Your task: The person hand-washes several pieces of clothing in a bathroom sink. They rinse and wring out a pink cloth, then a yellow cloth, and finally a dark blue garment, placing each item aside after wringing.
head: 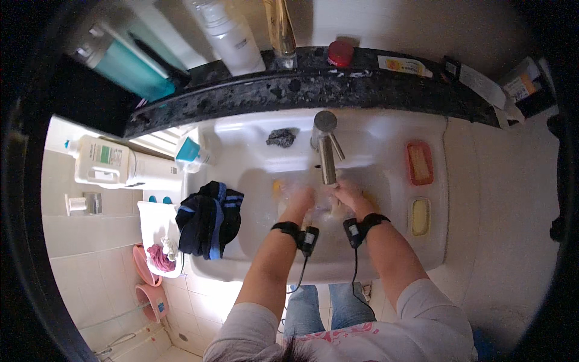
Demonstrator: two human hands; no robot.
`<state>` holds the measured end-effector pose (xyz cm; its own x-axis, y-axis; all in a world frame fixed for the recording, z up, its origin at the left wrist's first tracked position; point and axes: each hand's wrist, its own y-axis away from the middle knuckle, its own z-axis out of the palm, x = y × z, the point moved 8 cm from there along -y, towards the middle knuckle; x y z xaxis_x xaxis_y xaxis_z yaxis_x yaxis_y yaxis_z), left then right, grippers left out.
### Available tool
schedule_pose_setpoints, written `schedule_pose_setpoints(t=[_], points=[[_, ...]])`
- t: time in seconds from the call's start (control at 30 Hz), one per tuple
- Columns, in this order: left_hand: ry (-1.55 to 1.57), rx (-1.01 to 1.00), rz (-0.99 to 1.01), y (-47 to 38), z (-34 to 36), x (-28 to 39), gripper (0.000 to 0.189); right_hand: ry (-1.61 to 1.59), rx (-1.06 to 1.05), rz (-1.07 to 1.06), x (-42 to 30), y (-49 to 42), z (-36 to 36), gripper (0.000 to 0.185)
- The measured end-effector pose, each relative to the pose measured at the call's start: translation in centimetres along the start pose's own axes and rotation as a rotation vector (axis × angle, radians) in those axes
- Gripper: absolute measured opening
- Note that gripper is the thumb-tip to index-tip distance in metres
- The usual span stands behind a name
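Both my hands are inside the white washbasin (253, 226), below the metal faucet (328, 158). My left hand (302, 197) is blurred, left of the spout, with its fingers hard to make out. Directly beneath the spout is my right hand (349, 193), fingers bent downward. Something pale, perhaps wet cloth, (337, 209) lies between the hands; whether either one grips it I cannot tell. A yellow-orange patch (277, 188) shows beside my left hand. Each wrist carries a black strap with a small cabled device.
On the basin's left rim rests a dark blue-striped garment (210, 221). A dark scrubber-like lump (281, 137) sits behind the bowl. To the right are a red soap dish (420, 162) and a yellow soap bar (420, 217). Bottles and a red-lidded jar (340, 53) line the black ledge (280, 88).
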<state>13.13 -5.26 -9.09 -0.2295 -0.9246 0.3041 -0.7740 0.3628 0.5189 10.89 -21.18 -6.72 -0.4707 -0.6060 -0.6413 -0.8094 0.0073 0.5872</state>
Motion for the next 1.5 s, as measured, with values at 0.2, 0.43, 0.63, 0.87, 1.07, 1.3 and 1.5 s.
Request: schedule_pose_setpoints(t=[0.2, 0.43, 0.63, 0.87, 1.07, 1.3, 1.5], points=[[1.095, 0.142, 0.033, 5.4, -7.4, -2.0, 0.061, 0.288, 0.416, -0.560, -7.2, 10.4, -1.9, 0.043], [0.151, 0.246, -0.098, 12.0, -7.4, 1.7, 0.055, -0.347, 0.576, -0.745, -5.6, 18.1, -1.9, 0.039], [-0.030, 0.448, -0.044, 11.3, -5.4, 2.8, 0.074, 0.447, 0.359, 0.032, -1.5, 11.8, -1.6, 0.106], [0.185, 0.102, 0.024, 5.0, -0.4, 2.3, 0.064, 0.354, 0.048, 0.022, 0.7, 5.2, 2.5, 0.079], [0.135, -0.045, -0.071, -0.2, 0.9, 2.1, 0.057, 0.363, -0.031, 0.042, -0.1, 2.7, 1.0, 0.062], [0.046, 0.025, -0.133, 0.0, 0.3, 0.8, 0.050, 0.310, -0.180, 0.071, -1.2, 1.8, 0.2, 0.043], [0.005, 0.059, -0.033, 2.7, -1.8, 1.2, 0.058, -0.139, -0.168, -0.050, -0.5, 3.7, -1.2, 0.040]])
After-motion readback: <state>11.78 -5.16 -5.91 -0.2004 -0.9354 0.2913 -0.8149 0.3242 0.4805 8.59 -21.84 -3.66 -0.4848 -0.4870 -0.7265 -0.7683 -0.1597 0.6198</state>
